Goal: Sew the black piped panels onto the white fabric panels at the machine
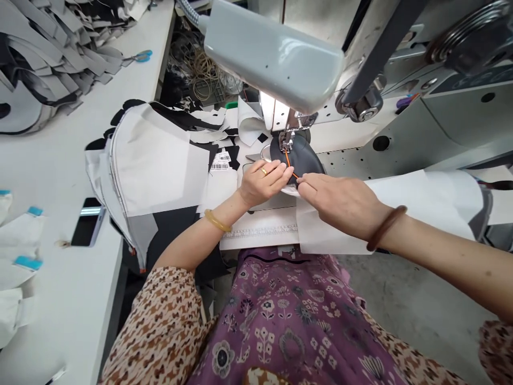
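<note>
A black leather-like piece (306, 155) lies under the presser foot (286, 142) of a sewing machine. A thin orange cord (288, 159) runs across it from the foot toward me. My left hand (265, 183), with a ring and a yellow bangle, rests its outstretched fingers on the piece, left of the cord. My right hand (340, 206), with a brown bangle, has its fingertips pressed together on the cord's near end at the piece's front edge. What lies beneath the right fingers is hidden. Scissors (264, 155) lie partly covered beside the left hand.
The machine's grey lamp housing (272, 53) hangs over the work. White and black cut panels (160, 166) are stacked at left, more white sheets (433, 198) at right. A phone (88, 222) and blue-handled scissors (142, 56) lie on the side table. A ruler strip (264, 231) edges the machine bed.
</note>
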Tool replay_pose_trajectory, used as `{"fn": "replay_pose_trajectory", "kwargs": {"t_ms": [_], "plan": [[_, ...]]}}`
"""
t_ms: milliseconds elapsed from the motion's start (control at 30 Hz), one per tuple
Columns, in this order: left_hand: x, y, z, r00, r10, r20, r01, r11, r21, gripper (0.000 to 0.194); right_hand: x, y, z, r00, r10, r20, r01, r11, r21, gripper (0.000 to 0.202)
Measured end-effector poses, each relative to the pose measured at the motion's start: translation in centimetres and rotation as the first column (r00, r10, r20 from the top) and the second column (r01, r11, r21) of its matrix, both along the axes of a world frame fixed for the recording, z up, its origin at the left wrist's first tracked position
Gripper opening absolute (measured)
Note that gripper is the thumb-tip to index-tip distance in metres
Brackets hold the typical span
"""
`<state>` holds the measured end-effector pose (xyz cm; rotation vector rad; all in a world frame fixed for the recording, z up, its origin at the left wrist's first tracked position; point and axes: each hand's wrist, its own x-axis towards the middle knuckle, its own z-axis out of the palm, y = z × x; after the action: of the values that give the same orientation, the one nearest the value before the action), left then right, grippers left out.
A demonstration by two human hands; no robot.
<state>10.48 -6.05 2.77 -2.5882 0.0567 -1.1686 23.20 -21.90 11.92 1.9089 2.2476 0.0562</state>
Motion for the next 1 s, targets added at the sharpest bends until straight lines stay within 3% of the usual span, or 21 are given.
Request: {"fn": "replay_pose_trajectory", "kwargs": {"t_ms": [167, 333, 500, 767, 1000], "plan": [[0.3, 0.6, -0.6, 1.0, 0.014, 0.005, -0.012, 0.971, -0.239, 0.022, -0.3, 0.8, 0.5, 0.998, -0.069, 0.001, 0.069, 0.998, -0.01, 0.024], [0.8, 1.5, 0.4, 1.0, 0.011, -0.019, -0.015, 0.967, -0.253, 0.026, 0.1, 2.2, 1.3, 0.994, -0.109, -0.019, 0.109, 0.994, 0.007, 0.024], [1.6, 1.9, 1.8, 0.995, 0.028, -0.1, -0.05, 0.975, -0.216, 0.036, 1.0, 3.8, 3.5, 0.984, -0.18, -0.013, 0.18, 0.983, -0.045, 0.017], [2.2, 3.8, 3.2, 0.951, -0.168, -0.259, 0.071, 0.936, -0.344, 0.038, 2.0, 5.2, 4.8, 0.987, -0.163, -0.014, 0.162, 0.986, -0.046, 0.013], [2.5, 3.8, 4.0, 0.938, -0.197, -0.285, 0.024, 0.858, -0.513, 0.03, 1.6, 5.5, 5.1, 0.982, -0.189, 0.013, 0.19, 0.979, -0.074, 0.021]]}}
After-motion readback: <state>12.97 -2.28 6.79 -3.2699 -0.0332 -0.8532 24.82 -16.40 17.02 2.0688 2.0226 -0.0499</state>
